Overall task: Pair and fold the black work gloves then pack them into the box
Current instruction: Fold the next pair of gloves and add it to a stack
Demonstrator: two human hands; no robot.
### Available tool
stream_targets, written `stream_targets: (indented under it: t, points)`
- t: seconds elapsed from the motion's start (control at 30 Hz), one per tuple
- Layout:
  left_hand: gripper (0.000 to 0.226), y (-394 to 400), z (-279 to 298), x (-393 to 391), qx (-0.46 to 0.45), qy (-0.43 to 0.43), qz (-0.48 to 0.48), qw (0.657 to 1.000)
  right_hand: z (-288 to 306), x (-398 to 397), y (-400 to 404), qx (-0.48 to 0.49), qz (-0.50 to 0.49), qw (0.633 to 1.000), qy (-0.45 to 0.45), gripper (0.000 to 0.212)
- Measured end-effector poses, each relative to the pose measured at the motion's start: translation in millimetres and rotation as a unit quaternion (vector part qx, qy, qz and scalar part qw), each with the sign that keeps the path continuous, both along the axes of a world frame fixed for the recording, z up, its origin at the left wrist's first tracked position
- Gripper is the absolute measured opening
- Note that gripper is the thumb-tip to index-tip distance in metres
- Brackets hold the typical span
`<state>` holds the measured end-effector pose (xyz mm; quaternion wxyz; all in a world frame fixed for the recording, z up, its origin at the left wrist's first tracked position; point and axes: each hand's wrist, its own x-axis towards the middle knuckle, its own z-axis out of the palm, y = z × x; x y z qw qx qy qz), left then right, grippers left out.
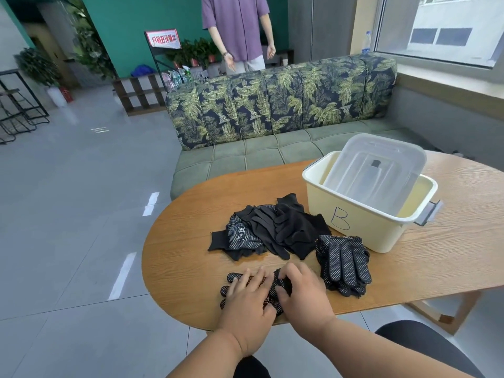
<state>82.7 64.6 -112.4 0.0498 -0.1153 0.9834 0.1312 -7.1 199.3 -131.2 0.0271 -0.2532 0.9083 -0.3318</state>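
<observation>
A black dotted glove (231, 279) lies flat near the table's front edge. My left hand (249, 298) presses on it with straight fingers. My right hand (300, 291) curls its fingers round the glove's right end. A loose heap of black gloves (272, 230) sits behind them. To the right lies a stack of laid-out gloves (343, 264), dotted side up. The cream box (362, 227) marked "B" stands at the back right, with its clear lid (376, 165) propped inside it.
The oval wooden table (185, 241) ends just in front of my hands. A green sofa (272, 126) stands behind it. A person in a purple shirt (237, 25) stands beyond the sofa.
</observation>
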Motion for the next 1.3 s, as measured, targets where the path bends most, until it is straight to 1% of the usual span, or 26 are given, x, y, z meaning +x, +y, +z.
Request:
stream_targets:
  t: [0.13,0.2,0.27,0.3,0.37,0.43,0.5,0.57,0.63,0.77,0.9,1.03,1.1,1.2,1.3]
  points:
    - [0.064,-1.5,0.5,13.4,-0.026,-0.011,0.017,0.999,1.8,2.5,1.4,0.017,0.031,0.999,0.004,0.016]
    - [0.063,-5.7,0.4,23.1,-0.026,0.010,0.053,0.998,4.0,3.4,2.8,0.014,0.033,0.999,0.003,0.015]
    - [0.063,-11.5,1.4,35.8,-0.007,0.056,0.117,0.992,6.7,4.3,4.7,0.027,0.045,0.999,0.013,0.016]
    - [0.060,-13.9,3.2,42.5,0.005,0.085,0.158,0.984,8.4,4.8,5.5,0.045,0.053,0.997,0.017,0.018]
    - [0.043,-18.0,8.0,55.2,0.008,0.121,0.231,0.965,11.3,6.1,6.9,0.077,0.065,0.995,0.016,0.026]
    - [0.031,-18.2,14.1,62.8,0.004,0.099,0.276,0.956,13.5,7.7,7.1,0.094,0.068,0.993,0.015,0.041]
    - [0.035,-14.9,18.5,65.8,0.008,0.063,0.291,0.955,14.2,9.0,6.1,0.105,0.071,0.992,0.018,0.054]
    - [0.038,-10.2,19.8,66.1,0.009,0.052,0.288,0.956,14.2,10.0,5.9,0.121,0.074,0.990,0.021,0.063]
    - [0.038,-6.8,22.4,64.0,0.008,0.046,0.287,0.957,15.3,10.2,6.1,0.132,0.078,0.988,0.022,0.068]
    - [0.034,-9.2,25.9,56.7,0.016,0.010,0.280,0.960,17.4,9.9,6.6,0.137,0.080,0.987,0.021,0.069]
    - [0.027,-14.1,30.2,52.6,0.094,-0.003,0.300,0.949,17.0,9.9,7.6,0.139,0.084,0.986,0.021,0.069]
    - [0.023,-10.6,31.4,53.0,0.152,0.032,0.314,0.936,14.8,9.6,7.7,0.136,0.085,0.987,0.027,0.069]
    - [0.022,-9.6,32.6,52.9,0.189,0.049,0.329,0.924,13.5,9.4,7.5,0.136,0.084,0.987,0.031,0.069]
    - [0.028,-15.1,33.6,51.2,0.258,0.050,0.354,0.897,13.3,9.5,7.5,0.133,0.084,0.987,0.035,0.069]
    - [0.020,-21.4,28.5,51.6,0.284,0.039,0.351,0.891,14.3,9.5,7.9,0.139,0.084,0.986,0.031,0.067]
